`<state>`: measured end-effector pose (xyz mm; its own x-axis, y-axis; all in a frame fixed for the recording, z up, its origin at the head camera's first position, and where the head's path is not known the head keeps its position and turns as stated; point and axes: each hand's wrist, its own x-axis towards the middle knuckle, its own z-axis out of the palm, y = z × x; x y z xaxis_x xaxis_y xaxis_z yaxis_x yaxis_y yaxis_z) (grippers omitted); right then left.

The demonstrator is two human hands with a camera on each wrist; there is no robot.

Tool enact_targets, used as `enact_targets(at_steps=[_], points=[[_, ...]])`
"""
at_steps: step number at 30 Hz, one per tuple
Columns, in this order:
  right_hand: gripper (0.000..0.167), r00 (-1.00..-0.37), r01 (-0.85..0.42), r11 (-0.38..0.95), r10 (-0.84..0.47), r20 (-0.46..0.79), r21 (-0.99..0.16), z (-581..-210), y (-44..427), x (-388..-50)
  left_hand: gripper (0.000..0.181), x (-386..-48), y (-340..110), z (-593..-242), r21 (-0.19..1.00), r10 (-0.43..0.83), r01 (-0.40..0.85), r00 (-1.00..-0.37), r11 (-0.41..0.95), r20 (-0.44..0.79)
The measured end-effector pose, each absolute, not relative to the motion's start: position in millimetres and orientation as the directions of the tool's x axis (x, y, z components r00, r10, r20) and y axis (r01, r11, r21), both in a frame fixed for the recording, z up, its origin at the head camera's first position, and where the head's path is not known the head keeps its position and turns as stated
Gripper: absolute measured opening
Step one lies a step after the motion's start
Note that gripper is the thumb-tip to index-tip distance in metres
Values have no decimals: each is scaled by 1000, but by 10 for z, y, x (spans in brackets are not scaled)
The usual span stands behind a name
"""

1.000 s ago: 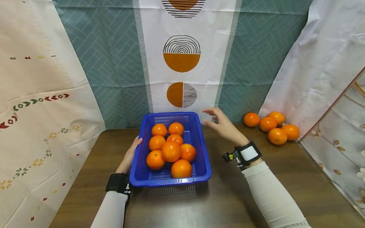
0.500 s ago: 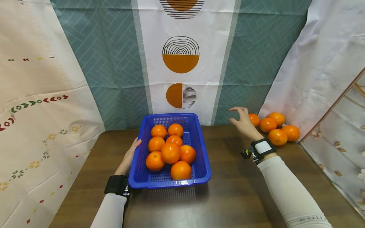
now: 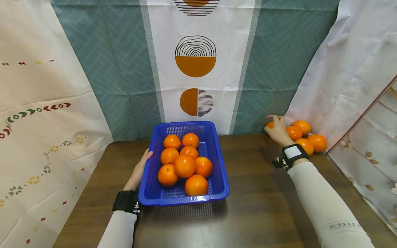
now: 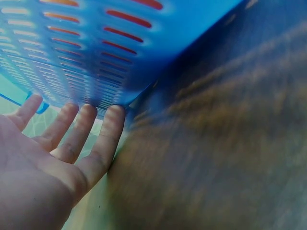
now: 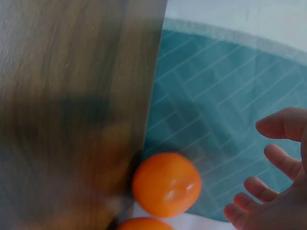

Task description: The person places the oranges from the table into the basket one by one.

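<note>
The blue basket (image 3: 224, 172), with several oranges (image 3: 184, 166) inside, has my left hand (image 3: 139, 170) at its left side. In the left wrist view, fairly straight fingertips of that hand (image 4: 53, 167) touch the slotted basket wall (image 4: 163, 43). Over at the back right, my right hand (image 3: 280, 132) hovers at the leftmost loose orange (image 3: 270, 124), partly hiding it. The right wrist view shows this hand (image 5: 276, 194) with fingers spread, apart from the orange (image 5: 166, 185) and holding nothing.
Several other oranges (image 3: 302, 126) lie close together right of my right hand, near the hanging cloth (image 3: 347, 103). A patterned curtain (image 3: 130, 69) hangs along the back edge of the brown wooden table (image 3: 248, 220). Another cloth (image 3: 56, 137) hangs at the left.
My right hand has moved right, from beside the basket to the leftmost loose orange. The left hand has stayed at the basket, which looks unmoved apart from a slight shift of the view.
</note>
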<state>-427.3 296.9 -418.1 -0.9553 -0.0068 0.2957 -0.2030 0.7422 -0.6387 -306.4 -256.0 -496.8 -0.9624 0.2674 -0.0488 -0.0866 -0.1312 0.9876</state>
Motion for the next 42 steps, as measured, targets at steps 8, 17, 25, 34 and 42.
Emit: enact_targets(at_steps=[8,17,25,34,42], points=[[65,-972,-135,780,15,234,-611,-4217,3129,-4384,63,-3075,-2561,-4914,991,260,-90,-964,-98,-62],[71,-984,-90,830,10,177,-551,-4365,3181,-4529,63,-3040,-2599,-4941,989,267,-109,-960,-98,-80],[67,-964,-108,889,17,267,-445,-4454,3256,-4619,63,-3030,-2590,-4930,989,263,-124,-960,-83,-98],[67,-966,-93,934,-1,257,-344,-4480,3290,-4703,62,-3063,-2602,-4951,989,263,-116,-961,-87,-89],[68,-975,-74,948,-4,222,-309,-4532,3316,-4749,62,-3054,-2576,-4951,990,253,-117,-963,-83,-93]])
